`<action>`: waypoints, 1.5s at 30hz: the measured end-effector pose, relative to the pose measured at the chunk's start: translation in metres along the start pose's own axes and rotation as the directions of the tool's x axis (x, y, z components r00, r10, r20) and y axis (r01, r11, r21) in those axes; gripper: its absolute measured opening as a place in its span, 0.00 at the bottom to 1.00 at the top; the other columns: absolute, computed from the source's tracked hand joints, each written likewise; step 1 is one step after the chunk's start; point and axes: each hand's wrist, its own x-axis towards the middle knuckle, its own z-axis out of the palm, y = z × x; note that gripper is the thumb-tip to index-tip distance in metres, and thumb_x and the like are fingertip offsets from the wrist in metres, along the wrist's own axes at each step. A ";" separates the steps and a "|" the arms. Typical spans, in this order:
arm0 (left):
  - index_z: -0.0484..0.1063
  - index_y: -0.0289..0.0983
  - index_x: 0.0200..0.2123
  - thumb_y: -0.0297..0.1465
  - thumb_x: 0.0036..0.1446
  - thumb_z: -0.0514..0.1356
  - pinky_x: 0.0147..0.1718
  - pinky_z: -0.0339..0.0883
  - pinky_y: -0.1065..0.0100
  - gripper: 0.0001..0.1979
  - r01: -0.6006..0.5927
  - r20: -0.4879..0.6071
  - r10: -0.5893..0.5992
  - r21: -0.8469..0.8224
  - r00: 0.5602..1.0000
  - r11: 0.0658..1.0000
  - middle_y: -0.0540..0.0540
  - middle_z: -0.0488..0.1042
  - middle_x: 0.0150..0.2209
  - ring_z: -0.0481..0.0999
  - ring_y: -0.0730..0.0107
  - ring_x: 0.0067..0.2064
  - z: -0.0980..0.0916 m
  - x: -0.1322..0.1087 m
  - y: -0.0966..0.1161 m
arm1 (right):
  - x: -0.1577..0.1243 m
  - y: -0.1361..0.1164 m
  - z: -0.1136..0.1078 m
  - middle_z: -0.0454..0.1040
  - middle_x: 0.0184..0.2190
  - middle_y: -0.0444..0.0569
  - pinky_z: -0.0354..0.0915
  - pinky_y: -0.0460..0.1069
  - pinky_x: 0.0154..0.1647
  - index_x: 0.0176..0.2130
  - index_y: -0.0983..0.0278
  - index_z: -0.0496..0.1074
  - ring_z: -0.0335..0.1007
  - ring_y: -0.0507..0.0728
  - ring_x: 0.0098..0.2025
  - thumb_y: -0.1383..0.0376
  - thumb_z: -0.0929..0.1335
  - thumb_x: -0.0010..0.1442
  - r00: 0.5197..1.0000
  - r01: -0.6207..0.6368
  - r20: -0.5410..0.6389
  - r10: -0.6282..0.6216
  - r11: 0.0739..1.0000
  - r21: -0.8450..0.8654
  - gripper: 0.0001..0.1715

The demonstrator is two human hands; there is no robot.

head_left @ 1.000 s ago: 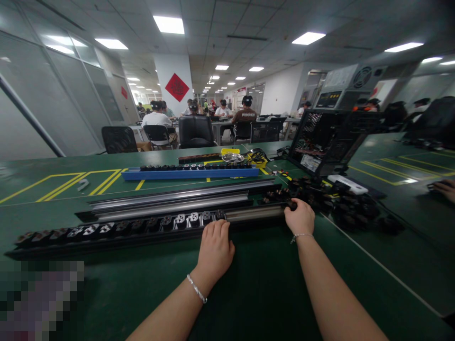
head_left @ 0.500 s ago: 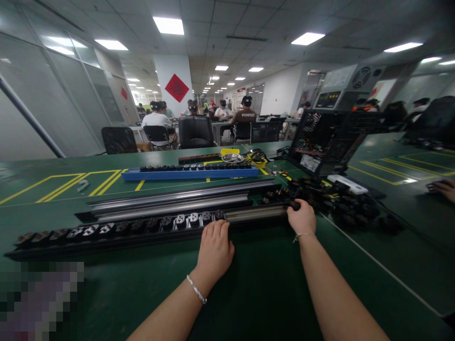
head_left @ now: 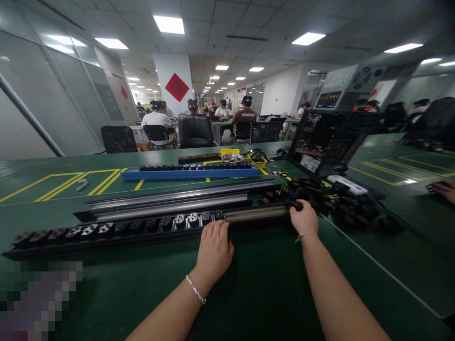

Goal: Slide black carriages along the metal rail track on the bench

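A long black metal rail [head_left: 261,214] lies across the green table in front of me. Its left stretch is filled with a row of black power socket modules [head_left: 137,224], some with pale faces, while its right stretch shows bare metal channel. My left hand [head_left: 216,244] curls its fingers over the rail's front edge, beside the last module of the row. At the rail's right end, my right hand [head_left: 304,217] pinches a small black socket module [head_left: 297,205], partly hidden by the fingers.
Behind lie more bare rails [head_left: 170,203] and a blue rail [head_left: 188,174] with sockets. A pile of loose black modules [head_left: 350,208] sits right, before an open computer case [head_left: 320,144]. A metal dish [head_left: 232,158] stands farther back. Another person's hand [head_left: 446,189] shows at far right.
My right hand has shifted slightly to the right along the rail's end. The left hand stays at the same spot on the rail.
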 end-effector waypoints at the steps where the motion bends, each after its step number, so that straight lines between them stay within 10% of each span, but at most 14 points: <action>1: 0.63 0.36 0.51 0.25 0.51 0.54 0.54 0.58 0.54 0.22 0.000 0.001 0.000 -0.002 1.000 1.000 0.42 0.68 0.50 0.65 0.58 0.53 0.000 0.000 0.000 | 0.001 0.000 -0.001 0.70 0.39 0.54 0.62 0.53 0.41 0.49 0.63 0.69 0.67 0.59 0.38 0.61 0.63 0.51 1.000 -0.007 0.002 0.007 1.000 -0.003 0.25; 45: 0.63 0.36 0.51 0.26 0.50 0.54 0.54 0.58 0.57 0.21 0.019 0.004 -0.020 0.047 1.000 0.999 0.43 0.69 0.50 0.65 0.60 0.52 -0.001 0.000 0.002 | 0.021 0.020 -0.005 0.72 0.42 0.57 0.63 0.55 0.45 0.52 0.65 0.66 0.69 0.62 0.42 0.61 0.62 0.52 0.998 -0.056 0.013 0.056 0.998 0.014 0.27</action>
